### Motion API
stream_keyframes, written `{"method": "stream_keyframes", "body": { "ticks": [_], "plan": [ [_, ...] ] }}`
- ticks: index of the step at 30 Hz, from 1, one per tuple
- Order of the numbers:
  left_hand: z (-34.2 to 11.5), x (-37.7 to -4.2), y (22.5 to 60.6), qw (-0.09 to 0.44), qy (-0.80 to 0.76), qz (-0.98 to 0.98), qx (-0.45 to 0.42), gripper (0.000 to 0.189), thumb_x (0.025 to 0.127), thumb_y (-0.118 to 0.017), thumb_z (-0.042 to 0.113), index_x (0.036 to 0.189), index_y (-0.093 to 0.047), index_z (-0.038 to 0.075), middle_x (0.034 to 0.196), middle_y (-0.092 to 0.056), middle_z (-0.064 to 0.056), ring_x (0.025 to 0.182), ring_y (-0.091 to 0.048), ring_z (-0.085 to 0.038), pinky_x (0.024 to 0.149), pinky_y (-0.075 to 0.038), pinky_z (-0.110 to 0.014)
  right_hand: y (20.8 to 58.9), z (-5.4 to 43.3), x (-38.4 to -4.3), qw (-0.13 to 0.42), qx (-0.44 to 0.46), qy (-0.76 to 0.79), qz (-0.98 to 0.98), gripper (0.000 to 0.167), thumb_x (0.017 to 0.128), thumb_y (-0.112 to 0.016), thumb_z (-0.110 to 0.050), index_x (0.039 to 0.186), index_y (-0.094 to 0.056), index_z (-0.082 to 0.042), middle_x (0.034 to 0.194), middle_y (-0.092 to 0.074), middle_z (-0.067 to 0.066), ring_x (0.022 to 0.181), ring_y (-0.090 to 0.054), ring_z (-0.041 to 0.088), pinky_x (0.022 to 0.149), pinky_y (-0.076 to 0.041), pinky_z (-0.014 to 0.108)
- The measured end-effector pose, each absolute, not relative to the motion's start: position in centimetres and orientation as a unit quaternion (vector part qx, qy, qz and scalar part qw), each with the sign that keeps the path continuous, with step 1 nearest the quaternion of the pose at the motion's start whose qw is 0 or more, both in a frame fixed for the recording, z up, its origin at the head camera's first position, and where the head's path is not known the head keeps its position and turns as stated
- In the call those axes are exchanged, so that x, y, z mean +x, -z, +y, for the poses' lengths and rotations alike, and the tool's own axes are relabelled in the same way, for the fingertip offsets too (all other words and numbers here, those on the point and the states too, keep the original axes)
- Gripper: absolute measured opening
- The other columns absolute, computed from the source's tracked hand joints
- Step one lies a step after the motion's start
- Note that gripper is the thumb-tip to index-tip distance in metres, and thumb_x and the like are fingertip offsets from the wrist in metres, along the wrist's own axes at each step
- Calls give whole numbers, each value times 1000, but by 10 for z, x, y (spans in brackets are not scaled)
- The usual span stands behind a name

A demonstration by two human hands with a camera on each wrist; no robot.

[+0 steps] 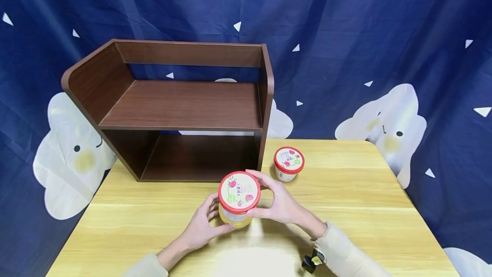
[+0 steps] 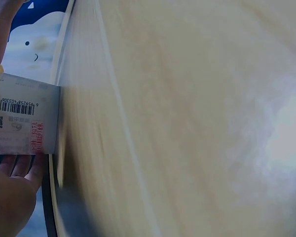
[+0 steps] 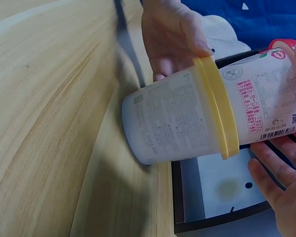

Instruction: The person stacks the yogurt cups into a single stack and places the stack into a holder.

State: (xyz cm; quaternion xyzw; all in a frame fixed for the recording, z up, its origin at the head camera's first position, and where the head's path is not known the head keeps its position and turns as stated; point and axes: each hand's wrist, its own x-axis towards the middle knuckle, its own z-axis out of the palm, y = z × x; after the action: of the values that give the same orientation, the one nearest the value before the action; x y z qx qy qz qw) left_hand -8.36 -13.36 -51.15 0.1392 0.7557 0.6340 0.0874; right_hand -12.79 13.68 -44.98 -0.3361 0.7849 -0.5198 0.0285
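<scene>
in the head view, the right hand (image 1: 282,204) grips the upper cup (image 1: 239,191), its thumb at the near side of the red lid and its fingers round the far side. that cup stands on the lower cup (image 1: 241,224), whose yellow rim peeks out beneath. the left hand (image 1: 200,226) is curved round the lower cup, thumb in front and fingers at its left side. both cups are near the front of the dark brown shelf (image 1: 184,104), over the wooden table (image 1: 346,208). a third cup (image 1: 289,161), also red-lidded, stands on the table to the right of the shelf. light sleeves (image 1: 347,249) cover the forearms, and a small black device (image 1: 308,263) sits by the right cuff. behind hangs a dark blue curtain (image 1: 338,20) with white triangles and smiling white shapes.

in the left wrist view, the lower cup shows its barcode (image 2: 16,107) and red print, with its yellow top cut off at the left edge; fingers (image 2: 22,167) lie against its wall.

in the right wrist view, the upper cup's base meets the yellow lid (image 3: 218,108). the left thumb touches that lid's edge, and the right hand's fingers rest along the upper cup. whether the lower cup's base touches the table, i cannot tell.
</scene>
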Motion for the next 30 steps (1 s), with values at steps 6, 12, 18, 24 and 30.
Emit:
{"method": "stream_keyframes", "body": {
  "ticks": [6,12,18,24,30],
  "plan": [
    [-133,-84,512,85,-633,758,136,83,79,-93,14,148,-48,11,143,-61,-13,124,-61,-1,108,-53,-18,449,137,-128,27,-342,518,783,96,79,-94,-21,160,-43,-23,143,-67,-1,120,-65,11,103,-58,36],
    [-133,-84,514,77,-627,761,148,82,80,-92,15,149,-47,10,143,-62,-15,124,-60,0,108,-53,-19,448,138,-129,25,-347,514,784,95,79,-94,-21,160,-43,-21,143,-67,0,120,-65,12,103,-58,38],
    [-134,-83,513,86,-633,756,141,83,80,-93,15,149,-47,13,144,-61,-12,124,-60,0,109,-53,-19,449,138,-129,17,-351,500,791,97,79,-93,-22,161,-41,-14,146,-65,0,123,-64,13,106,-57,39],
    [-134,-83,511,93,-631,758,135,84,80,-93,17,150,-45,14,146,-60,-11,125,-60,-2,110,-52,-18,451,147,-128,-13,-378,497,781,99,78,-93,-19,160,-39,-9,147,-62,10,126,-63,18,105,-58,41],
    [-134,-82,511,100,-627,762,126,86,81,-93,17,151,-44,15,147,-59,-9,125,-60,-3,110,-51,-18,458,169,-128,-23,-368,515,774,96,77,-90,-8,159,-40,-9,148,-61,15,129,-64,24,103,-58,40]
  ]
}}
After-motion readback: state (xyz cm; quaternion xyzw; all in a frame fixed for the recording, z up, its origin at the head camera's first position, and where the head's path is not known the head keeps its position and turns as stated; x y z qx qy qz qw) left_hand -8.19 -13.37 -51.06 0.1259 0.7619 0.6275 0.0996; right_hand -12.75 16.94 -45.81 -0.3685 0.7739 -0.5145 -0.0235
